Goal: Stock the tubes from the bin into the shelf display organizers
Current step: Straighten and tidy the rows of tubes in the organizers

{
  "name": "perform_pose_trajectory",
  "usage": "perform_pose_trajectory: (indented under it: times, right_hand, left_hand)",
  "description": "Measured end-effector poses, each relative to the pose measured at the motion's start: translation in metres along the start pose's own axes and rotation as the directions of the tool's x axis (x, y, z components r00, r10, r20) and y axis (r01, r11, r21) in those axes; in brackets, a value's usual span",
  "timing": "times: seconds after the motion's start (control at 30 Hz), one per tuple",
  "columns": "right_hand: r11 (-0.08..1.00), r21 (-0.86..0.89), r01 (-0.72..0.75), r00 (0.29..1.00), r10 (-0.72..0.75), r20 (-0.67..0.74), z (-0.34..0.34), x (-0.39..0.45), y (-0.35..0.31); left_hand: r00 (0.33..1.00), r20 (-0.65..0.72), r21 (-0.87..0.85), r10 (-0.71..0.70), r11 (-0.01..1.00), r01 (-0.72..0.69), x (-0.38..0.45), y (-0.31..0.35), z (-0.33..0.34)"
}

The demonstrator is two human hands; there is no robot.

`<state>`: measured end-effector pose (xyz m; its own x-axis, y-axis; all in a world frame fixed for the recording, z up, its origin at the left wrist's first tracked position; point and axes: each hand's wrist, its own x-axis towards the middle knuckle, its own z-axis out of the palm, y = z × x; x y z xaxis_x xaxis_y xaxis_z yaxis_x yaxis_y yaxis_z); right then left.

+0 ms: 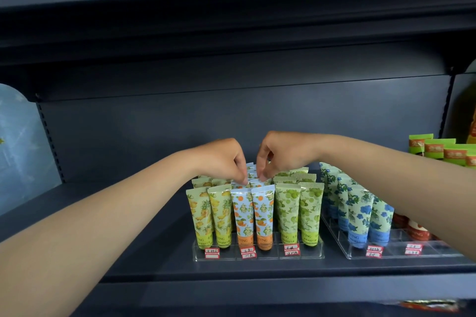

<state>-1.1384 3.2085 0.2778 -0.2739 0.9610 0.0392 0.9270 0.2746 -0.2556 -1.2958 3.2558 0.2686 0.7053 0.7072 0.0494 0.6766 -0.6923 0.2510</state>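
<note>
i see both hands over the clear organizer (257, 256) on the shelf (128, 226). left hand (224, 159) and right hand (280, 154) each pinch tops of the orange-print tubes (251, 180), upright in the middle lane between the pineapple tubes (211, 216) and green tubes (298, 211).

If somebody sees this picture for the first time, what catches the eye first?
Two hands meet at mid-shelf: the left hand and right hand pinch the tops of the orange-patterned tubes in the clear organizer. Pineapple tubes stand left of them, green-fruit tubes right, and blue-flower tubes farther right.
</note>
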Motion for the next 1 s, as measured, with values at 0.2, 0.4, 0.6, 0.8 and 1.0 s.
perform_pose_trajectory:
  times: [0.2, 0.4, 0.6, 0.8, 1.0]
  right_hand:
    - [0.999, 0.042, -0.01, 0.999, 0.012, -0.035, -0.005, 0.001, 0.005]
    - [0.999, 0.023, -0.033, 0.997, 0.034, -0.072, -0.003, 0.012, 0.011]
    - [1.0, -0.001, -0.031, 0.998, 0.031, -0.051, 0.005, 0.021, 0.015]
    - [0.999, -0.018, -0.049, 0.998, 0.048, -0.05, 0.006, 0.024, 0.015]
    - [0.999, -0.023, -0.042, 0.998, 0.041, -0.049, 0.007, 0.024, 0.017]
  left_hand:
    - [1.0, -0.03, -0.064, -0.009, 0.998, 0.007, 0.0, 0.0, -0.007]
    - [0.991, -0.124, -0.121, -0.059, 0.992, 0.044, 0.011, -0.004, -0.008]
    - [0.997, -0.057, -0.059, -0.052, 0.997, 0.049, 0.025, -0.009, 0.002]
    - [0.999, -0.034, -0.037, -0.035, 0.999, 0.034, 0.03, -0.013, 0.005]
    - [0.999, -0.037, -0.027, -0.026, 0.999, 0.025, 0.031, -0.013, 0.004]
